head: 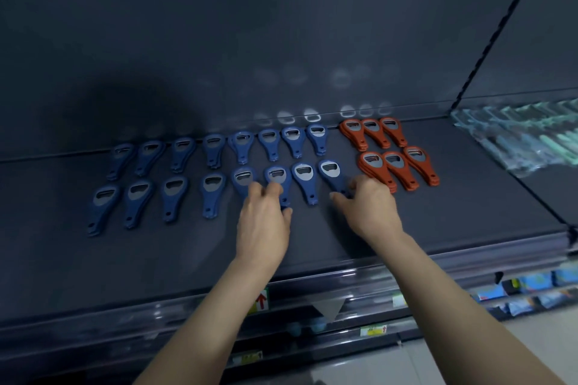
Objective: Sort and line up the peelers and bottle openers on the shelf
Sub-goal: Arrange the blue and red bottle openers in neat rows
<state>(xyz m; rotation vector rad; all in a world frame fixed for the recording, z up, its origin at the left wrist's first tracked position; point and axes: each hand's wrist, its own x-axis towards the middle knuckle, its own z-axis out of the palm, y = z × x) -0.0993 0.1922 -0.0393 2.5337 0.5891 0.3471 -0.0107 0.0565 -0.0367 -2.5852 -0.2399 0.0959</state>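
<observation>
Blue bottle openers two rows flat on shelf; orange bottle openers stacked right

This is a shop, a self-service aisle by the look of it. The dark metal shelf hangs off a slotted upright, and the clear strip along its front edge carries price labels. Identical blue bottle openers and red bottle openers lie in rows as stock. Wrapped goods fill the next bay, and blue packets sit lower down.

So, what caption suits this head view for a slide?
Left hand and right hand grip blue bottle openers on a dark shelf beside orange ones.
</observation>
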